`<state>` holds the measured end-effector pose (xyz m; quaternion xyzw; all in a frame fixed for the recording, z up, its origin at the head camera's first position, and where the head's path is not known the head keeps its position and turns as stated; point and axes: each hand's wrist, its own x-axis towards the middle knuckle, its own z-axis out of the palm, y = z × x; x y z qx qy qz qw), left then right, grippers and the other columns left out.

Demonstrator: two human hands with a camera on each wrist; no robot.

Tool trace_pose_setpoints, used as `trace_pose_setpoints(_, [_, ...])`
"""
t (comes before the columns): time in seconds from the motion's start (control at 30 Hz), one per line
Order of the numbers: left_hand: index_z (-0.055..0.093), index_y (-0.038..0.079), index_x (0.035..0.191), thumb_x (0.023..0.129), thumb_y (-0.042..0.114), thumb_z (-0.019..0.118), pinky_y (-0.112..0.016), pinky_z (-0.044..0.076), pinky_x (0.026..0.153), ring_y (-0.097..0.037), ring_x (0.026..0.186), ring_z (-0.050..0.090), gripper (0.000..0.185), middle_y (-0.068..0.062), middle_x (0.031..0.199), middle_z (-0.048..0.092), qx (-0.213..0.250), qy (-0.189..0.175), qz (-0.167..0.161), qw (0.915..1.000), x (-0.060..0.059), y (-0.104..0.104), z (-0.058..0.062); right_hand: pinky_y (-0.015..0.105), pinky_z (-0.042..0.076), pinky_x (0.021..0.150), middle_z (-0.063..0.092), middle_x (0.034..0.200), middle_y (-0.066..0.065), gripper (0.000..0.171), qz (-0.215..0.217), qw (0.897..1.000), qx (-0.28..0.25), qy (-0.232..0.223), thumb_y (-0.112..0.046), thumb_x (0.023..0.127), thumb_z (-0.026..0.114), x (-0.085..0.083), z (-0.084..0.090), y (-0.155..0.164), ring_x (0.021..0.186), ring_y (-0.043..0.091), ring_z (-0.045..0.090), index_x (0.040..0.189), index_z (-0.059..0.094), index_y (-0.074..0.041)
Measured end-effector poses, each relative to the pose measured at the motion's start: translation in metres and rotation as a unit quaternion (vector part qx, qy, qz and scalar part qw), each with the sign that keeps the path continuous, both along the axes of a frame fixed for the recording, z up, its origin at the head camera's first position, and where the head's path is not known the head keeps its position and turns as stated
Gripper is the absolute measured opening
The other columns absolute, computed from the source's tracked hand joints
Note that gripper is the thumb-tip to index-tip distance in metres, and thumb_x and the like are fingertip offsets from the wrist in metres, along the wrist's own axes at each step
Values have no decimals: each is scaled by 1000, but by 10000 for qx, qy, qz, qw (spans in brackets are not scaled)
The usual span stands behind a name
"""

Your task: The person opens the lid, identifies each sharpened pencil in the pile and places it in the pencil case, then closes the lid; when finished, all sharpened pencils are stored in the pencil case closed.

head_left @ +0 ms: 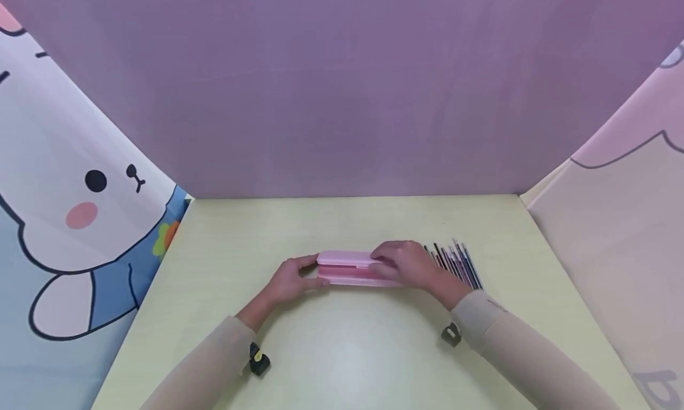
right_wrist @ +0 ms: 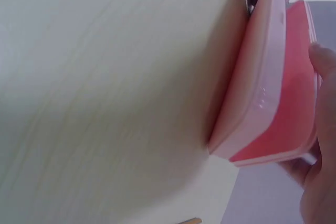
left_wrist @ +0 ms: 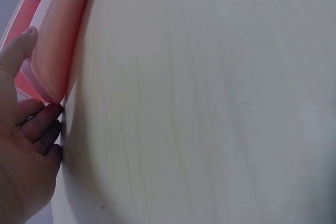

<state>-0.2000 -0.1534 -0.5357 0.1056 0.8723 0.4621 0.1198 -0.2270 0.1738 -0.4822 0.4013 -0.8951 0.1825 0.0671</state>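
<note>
A long pink pencil case (head_left: 343, 258) with rounded corners lies crosswise on the table, its lid partly raised. My left hand (head_left: 288, 281) holds its left end, the thumb on the near edge and the fingers at the far corner. My right hand (head_left: 410, 264) grips the lid toward the right end, covering that part. In the right wrist view a gap shows between the lid and base of the case (right_wrist: 262, 82), with a smooth red-pink inside. Whatever lies deeper in the case is hidden.
Several slim pens or pencils (head_left: 464, 263) lie side by side just right of the case, partly behind the right wrist. The pale wooden table (head_left: 342, 350) meets a purple wall panel (head_left: 342, 101) at the back. Cartoon-printed panels (head_left: 80, 250) stand at both sides.
</note>
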Motion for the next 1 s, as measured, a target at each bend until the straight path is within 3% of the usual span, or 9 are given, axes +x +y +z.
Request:
trace_pose_setpoints(0.17, [49, 11, 153, 79, 55, 84, -47, 35, 122, -29, 148, 43, 93, -7, 156, 50, -271, 113, -39, 9996, 5, 3, -1, 33, 62, 83, 78, 105, -3, 49, -674, 9966, 293, -384, -61, 89, 71, -2, 1, 6, 93, 13, 74, 108, 79, -17])
trace_pose_setpoints(0.3, [49, 11, 153, 81, 53, 84, -43, 36, 122, -27, 148, 43, 90, -8, 157, 48, -470, 215, -62, 9986, 7, 4, -3, 32, 62, 82, 78, 103, -3, 52, -880, 9928, 106, -800, -63, 86, 73, -4, 3, 9, 91, 13, 73, 106, 80, -16])
trace_pose_setpoints(0.43, [50, 11, 152, 81, 54, 83, -43, 35, 123, -27, 148, 42, 89, -7, 158, 47, -557, 315, -62, 9979, 8, 5, -4, 31, 62, 82, 78, 100, -4, 42, -817, 9892, -404, -1149, -54, 87, 77, -9, 5, 13, 91, 12, 73, 104, 80, -16])
trace_pose_setpoints(0.6, [51, 13, 151, 82, 56, 81, -46, 35, 123, -27, 148, 43, 87, -6, 157, 48, -736, 507, -43, 9960, 10, 6, -5, 33, 63, 85, 78, 105, -1, 25, -570, 9836, -901, -1453, -31, 94, 76, -15, 5, 23, 95, 14, 73, 109, 78, -11])
trace_pose_setpoints(0.73, [50, 14, 152, 83, 53, 81, -47, 35, 122, -28, 148, 43, 86, -6, 157, 48, -895, 632, -37, 9940, 12, 8, -6, 36, 61, 92, 76, 111, 3, 24, -448, 9722, -1297, -1897, -17, 97, 71, -18, 2, 35, 102, 17, 71, 117, 75, -5])
trace_pose_setpoints(1.0, [49, 14, 153, 84, 49, 82, -47, 37, 121, -29, 146, 45, 83, -8, 155, 49, -1238, 838, -64, 9887, 14, 12, -5, 34, 61, 94, 75, 112, 8, 25, -849, 9463, -2062, -2341, -22, 98, 72, -22, -7, 47, 108, 26, 71, 115, 76, -3])
